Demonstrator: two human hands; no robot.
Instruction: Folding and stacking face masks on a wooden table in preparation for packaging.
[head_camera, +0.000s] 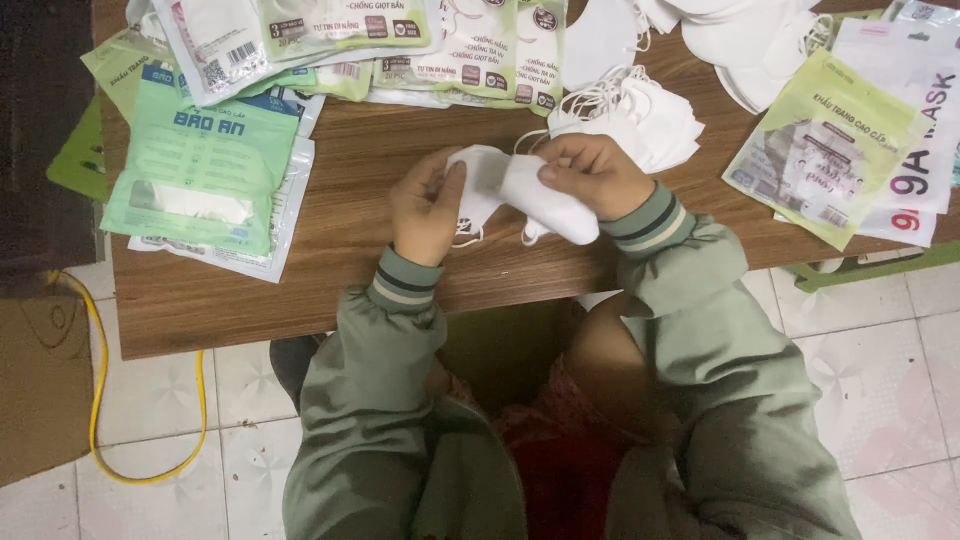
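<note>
Head view, only one. Both hands over the wooden desk (340, 215), near its front edge. Left hand (425, 208) and right hand (592, 172) share one white mask (520, 190). Left grip: fingers pinched on the mask's left half, thumb on top. Right grip: fingers curled over the right half, pressing it down, closed on the fabric. Mask is folded or being folded, held just above the desk, ear loops dangling below it; can't tell if it touches the wood.

Just behind the right hand: loose pile of white masks (640, 120), loops tangled, touching or nearly touching the held one. More loose masks at the top edge (740, 40), partly cut off.

Left of the hands: green pouch (200, 170) lying flat on a clear one, looks filled. Row of green-and-white pouches (450, 50) along the back, overlapping. Right side: another green pouch (825, 150) and white pouches (915, 110), tilted, well apart from the hands.

Progress, judged: several pouches look filled, many masks still loose, so the packing looks partway through. Held mask not in any pouch yet; no open pouch near the hands.

Below: green sleeves, tiled floor (880, 330), yellow cable (100, 390) at left.
</note>
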